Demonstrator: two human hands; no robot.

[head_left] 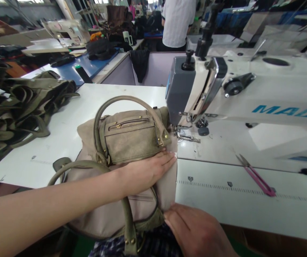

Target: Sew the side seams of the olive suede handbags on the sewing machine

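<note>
An olive-green handbag (129, 141) with two looped handles and brass zippers lies opened out on the sewing table, its pinkish-beige lining edge (169, 185) facing right. Across the bag reaches my left hand (158, 164), its fingers stretched flat on the fabric close to the edge. Lower down, my right hand (196, 228) pinches the near corner of that edge between thumb and fingers. The upper right side of the bag sits against the presser foot (185, 135) of a white sewing machine (276, 82). Under my left forearm, part of the bag is hidden.
Pink-handled thread snips (259, 178) lie on the table (209, 200) to the right, over a printed ruler scale. Several olive bag pieces (35, 103) are heaped at the left. Beyond, another sewing machine (67, 32) and a person in a white shirt (178, 25) appear.
</note>
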